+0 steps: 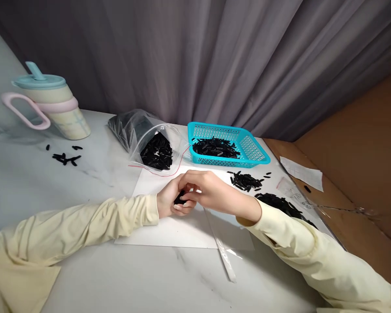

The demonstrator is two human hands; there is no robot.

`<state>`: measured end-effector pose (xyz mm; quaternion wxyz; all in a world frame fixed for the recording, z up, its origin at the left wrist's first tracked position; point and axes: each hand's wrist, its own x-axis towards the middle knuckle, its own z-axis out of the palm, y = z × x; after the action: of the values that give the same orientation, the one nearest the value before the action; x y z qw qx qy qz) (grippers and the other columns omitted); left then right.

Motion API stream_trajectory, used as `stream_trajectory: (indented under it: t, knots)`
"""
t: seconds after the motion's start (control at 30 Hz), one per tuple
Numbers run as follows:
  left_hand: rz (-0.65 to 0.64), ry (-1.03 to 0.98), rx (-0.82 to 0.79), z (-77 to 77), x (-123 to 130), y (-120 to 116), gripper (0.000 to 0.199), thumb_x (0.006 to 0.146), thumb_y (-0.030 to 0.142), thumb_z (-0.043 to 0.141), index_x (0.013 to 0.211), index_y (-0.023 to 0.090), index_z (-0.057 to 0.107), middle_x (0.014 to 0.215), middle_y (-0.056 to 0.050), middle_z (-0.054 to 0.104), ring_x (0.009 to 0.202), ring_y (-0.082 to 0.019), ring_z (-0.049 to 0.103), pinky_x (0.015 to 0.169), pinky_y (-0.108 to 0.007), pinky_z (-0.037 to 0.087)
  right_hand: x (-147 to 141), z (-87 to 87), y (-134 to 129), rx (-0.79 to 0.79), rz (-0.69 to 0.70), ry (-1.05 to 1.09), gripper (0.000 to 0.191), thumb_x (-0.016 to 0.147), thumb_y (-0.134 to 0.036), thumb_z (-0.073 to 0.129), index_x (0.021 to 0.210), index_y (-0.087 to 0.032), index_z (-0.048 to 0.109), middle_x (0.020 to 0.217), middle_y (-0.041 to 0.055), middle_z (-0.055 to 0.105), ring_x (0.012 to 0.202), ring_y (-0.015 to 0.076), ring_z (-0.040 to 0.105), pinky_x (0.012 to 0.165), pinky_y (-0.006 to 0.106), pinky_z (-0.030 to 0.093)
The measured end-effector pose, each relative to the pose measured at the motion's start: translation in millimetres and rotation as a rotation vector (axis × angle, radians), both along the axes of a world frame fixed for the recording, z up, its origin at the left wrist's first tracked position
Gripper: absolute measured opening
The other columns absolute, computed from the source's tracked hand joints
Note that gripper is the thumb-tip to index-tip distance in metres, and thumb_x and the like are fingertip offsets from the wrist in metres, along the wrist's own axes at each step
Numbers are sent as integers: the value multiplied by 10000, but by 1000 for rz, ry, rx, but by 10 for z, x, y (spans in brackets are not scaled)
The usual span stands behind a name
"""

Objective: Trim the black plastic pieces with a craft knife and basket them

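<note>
My left hand (168, 196) is curled round some small black pieces (180, 198), which show dark between the fingers. Over it bends my right hand (204, 186), its fingertips closed against the pieces in the left palm; whether it pinches one is hidden. Both hands meet above a white sheet (182, 232) on the table. Just behind them lies a clear plastic bag (135, 137), its mouth facing me, with many black slivers (158, 152) inside. A turquoise basket (256, 150) holds more of the same slivers (215, 147).
Loose black slivers form one pile (246, 181) and a larger pile (280, 204) on the right. A tumbler (63, 108) with a pink handle stands at the back left near scattered slivers (65, 159). A clear strip (226, 263), red thread (164, 175) and paper slip (302, 171) lie around.
</note>
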<state>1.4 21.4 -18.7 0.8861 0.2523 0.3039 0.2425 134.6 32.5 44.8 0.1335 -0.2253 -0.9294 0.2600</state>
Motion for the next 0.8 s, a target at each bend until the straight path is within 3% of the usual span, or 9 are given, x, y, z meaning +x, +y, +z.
stream_trajectory:
  t: [0.13, 0.37, 0.5, 0.67, 0.8]
  knots:
    - [-21, -4, 18, -9, 2, -8, 474, 711, 530, 392, 403, 174, 342, 329, -7, 348, 242, -48, 208, 252, -150, 85, 16, -79, 67, 27, 55, 45, 159, 737, 19, 574, 783, -133, 565, 759, 28, 584, 670, 125, 515, 605, 232, 427]
    - [-45, 14, 64, -9, 9, -3, 597, 736, 672, 276, 429, 170, 371, 328, -24, 377, 231, -62, 232, 261, -169, 98, 36, -169, 12, 41, 133, 140, 162, 790, -5, 497, 804, -158, 548, 848, 56, 539, 799, 151, 507, 687, 251, 447]
    - [-63, 16, 53, -8, 13, 11, 629, 759, 688, 223, 421, 174, 355, 324, -14, 363, 226, -60, 219, 265, -174, 81, 47, -186, -10, 23, 91, 165, 167, 786, 6, 482, 777, -156, 521, 823, 48, 538, 776, 146, 498, 672, 250, 435]
    - [-54, -4, 33, 30, 21, 18, 626, 818, 639, 171, 462, 170, 384, 324, -7, 375, 222, -57, 204, 258, -163, 88, 75, -226, -1, -56, -76, 215, 123, 815, -45, 504, 784, -164, 517, 771, 14, 560, 686, 117, 504, 640, 234, 429]
    - [-65, -7, 18, 23, 19, 17, 632, 823, 642, 147, 443, 174, 334, 331, -9, 362, 227, -51, 200, 255, -158, 101, 102, -209, 28, -52, -11, 152, 143, 803, -29, 506, 850, -160, 538, 829, 31, 593, 727, 123, 541, 657, 235, 449]
